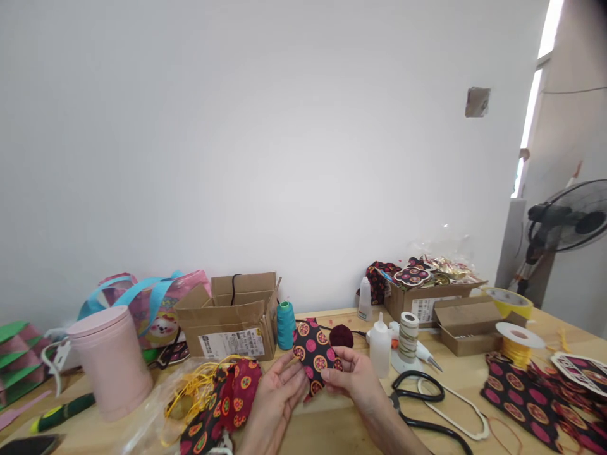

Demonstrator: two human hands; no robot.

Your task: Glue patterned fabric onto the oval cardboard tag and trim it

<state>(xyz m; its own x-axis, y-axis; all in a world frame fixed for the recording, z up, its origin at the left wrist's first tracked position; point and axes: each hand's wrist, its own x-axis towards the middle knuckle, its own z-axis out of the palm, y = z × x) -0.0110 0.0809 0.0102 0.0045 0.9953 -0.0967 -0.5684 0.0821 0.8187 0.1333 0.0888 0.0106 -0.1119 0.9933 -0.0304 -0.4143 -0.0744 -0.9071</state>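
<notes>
A piece of black fabric (pixel 313 355) printed with pink and orange circles is held up between both hands above the wooden table (pixel 332 430). My left hand (pixel 279 392) supports its left edge with fingers curled under it. My right hand (pixel 353 376) pinches its right edge between thumb and fingers. A pile of red and black patterned fabric with yellow cord (pixel 222 395) lies just left of my left hand. Black-handled scissors (pixel 422 404) rest on the table right of my right hand.
A pink lidded container (pixel 111 360) stands at left beside an open cardboard box (pixel 232 322) and a teal thread spool (pixel 285 324). Glue bottles (pixel 379 344), a cord spool (pixel 408 338), more boxes, yellow tape and patterned cloth (pixel 526 398) fill the right side. A fan (pixel 569 221) stands at far right.
</notes>
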